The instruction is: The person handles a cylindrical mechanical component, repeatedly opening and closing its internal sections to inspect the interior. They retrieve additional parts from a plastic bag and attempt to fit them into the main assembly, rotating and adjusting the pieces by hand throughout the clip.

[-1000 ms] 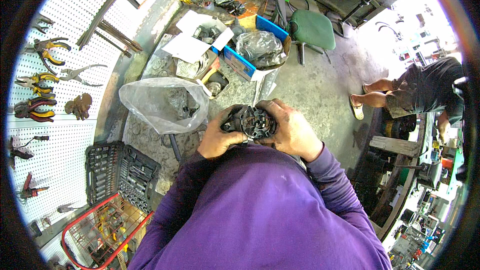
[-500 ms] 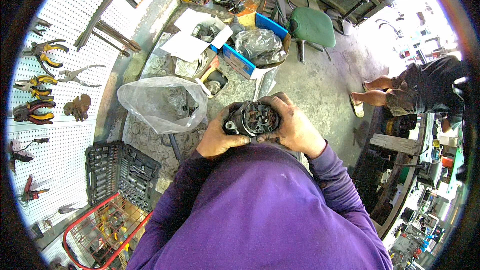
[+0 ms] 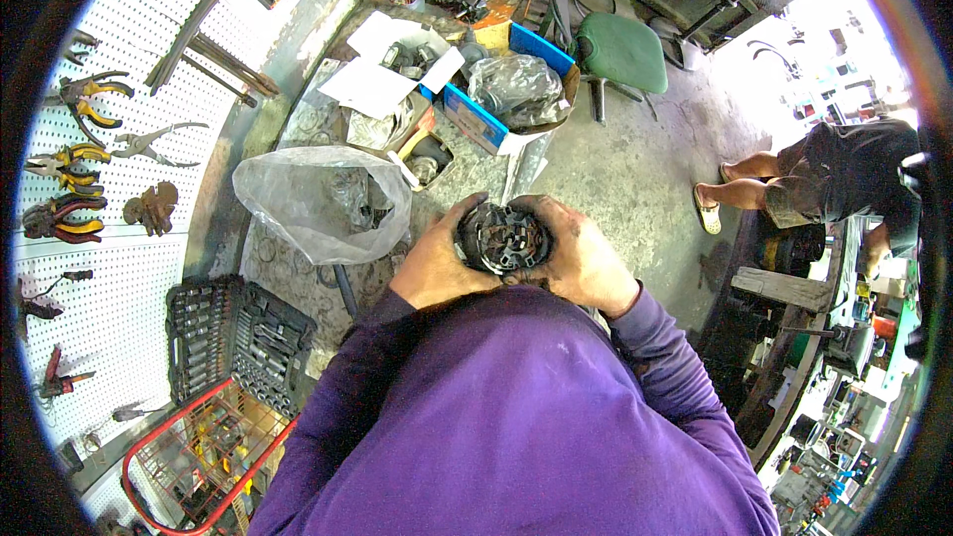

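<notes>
1. The dark round part (image 3: 504, 238) was held up in front of the purple shirt (image 3: 496, 387), clasped between both hands.
2. The left hand (image 3: 437, 260) was curled around its left side and the right hand (image 3: 588, 256) around its right side, fingers bent over the far edge; neither was spread.
3. Position of the part had changed. One second earlier it showed a wide, tilted outline with part of its flank in view; at inspection its slotted end faced up toward the camera and looked nearly circular.
4. The bright lug seen at its lower left half a second earlier was out of sight, and the left hand had closed in nearer to that side.
5. The clear plastic bag (image 3: 283, 201) and the blue box (image 3: 475, 121) remained on the counter (image 3: 273, 263), beyond the hands.
6. The black socket case (image 3: 202, 337) and the red-rimmed basket (image 3: 181, 415) were unmoved at left.
</notes>
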Available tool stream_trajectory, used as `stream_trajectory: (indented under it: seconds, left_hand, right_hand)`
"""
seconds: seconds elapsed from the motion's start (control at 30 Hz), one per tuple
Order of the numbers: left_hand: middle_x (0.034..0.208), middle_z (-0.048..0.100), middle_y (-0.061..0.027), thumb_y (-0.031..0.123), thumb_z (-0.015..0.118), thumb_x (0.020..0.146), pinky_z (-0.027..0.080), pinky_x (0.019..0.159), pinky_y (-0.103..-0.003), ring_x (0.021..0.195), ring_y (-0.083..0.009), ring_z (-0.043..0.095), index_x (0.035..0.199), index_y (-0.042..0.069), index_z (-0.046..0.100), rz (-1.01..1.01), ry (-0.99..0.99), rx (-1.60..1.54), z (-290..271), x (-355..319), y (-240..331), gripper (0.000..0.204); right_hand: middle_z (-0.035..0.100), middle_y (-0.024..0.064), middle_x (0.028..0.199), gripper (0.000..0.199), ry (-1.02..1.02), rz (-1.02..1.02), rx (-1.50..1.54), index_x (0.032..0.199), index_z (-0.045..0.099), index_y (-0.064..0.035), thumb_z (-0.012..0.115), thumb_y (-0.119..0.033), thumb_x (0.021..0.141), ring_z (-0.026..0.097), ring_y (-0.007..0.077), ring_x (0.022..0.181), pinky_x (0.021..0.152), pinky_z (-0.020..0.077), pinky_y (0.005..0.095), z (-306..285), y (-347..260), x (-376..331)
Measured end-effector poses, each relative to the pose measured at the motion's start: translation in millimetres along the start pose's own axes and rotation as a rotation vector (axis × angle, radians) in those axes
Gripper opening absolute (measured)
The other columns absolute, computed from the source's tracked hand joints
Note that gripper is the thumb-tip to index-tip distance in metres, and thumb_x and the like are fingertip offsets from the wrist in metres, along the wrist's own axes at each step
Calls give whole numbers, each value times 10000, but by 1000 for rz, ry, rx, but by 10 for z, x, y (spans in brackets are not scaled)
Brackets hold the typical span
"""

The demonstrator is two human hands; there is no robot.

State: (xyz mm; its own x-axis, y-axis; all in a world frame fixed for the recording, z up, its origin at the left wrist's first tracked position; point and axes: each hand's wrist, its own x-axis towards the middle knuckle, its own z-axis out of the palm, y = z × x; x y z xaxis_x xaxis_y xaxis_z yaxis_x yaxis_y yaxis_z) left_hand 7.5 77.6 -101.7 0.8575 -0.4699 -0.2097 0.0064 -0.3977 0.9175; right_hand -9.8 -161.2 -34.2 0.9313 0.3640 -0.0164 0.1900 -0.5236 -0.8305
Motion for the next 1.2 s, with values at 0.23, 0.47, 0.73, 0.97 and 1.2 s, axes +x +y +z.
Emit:
stream_trajectory:
  seconds: [0.23, 0.47, 0.73, 0.97, 1.2]
  left_hand:
    - [1365, 633, -260, 328, 1008, 566, 506, 1120, -445, 1269, -388, 643, 1462, 15, 579, -85, -23, 79, -113, 28, 134, 1042]
    - [1347, 693, -192, 254, 1051, 529, 495, 1127, -384, 1262, -271, 664, 1479, -72, 520, -40, -79, -29, -260, 70, 225, 1136]
    - [1351, 675, -210, 309, 1041, 548, 485, 1133, -410, 1268, -308, 646, 1471, -67, 532, -81, -7, -21, -234, 18, 228, 1119]
    - [1348, 671, -213, 319, 1043, 532, 485, 1135, -415, 1275, -320, 639, 1462, -56, 545, -55, -9, -26, -244, -5, 176, 1120]
    - [1356, 675, -219, 284, 1049, 512, 491, 1134, -397, 1276, -312, 652, 1455, -78, 541, -26, -3, 68, -267, -40, 205, 1131]
  right_hand:
    - [689, 232, 1257, 777, -55, 2, 47, 1359, 604, 9, 953, -220, 704, 681, 420, 1182, 1036, 543, 465, -45, 33, 37]
    - [668, 197, 1304, 893, -102, -92, 37, 1387, 595, 12, 1012, -258, 645, 664, 371, 1232, 1077, 521, 443, -153, 70, 140]
    - [664, 228, 1272, 779, -28, 52, 93, 1340, 607, 14, 955, -188, 673, 652, 418, 1226, 1072, 521, 469, -114, -76, 137]
    - [641, 231, 1270, 779, -49, -76, 28, 1362, 598, 16, 940, -181, 690, 647, 436, 1206, 1056, 527, 478, -121, -72, 148]
    - [640, 207, 1292, 833, -127, -93, -26, 1381, 612, -13, 982, -234, 669, 651, 402, 1217, 1066, 520, 471, -166, -93, 170]
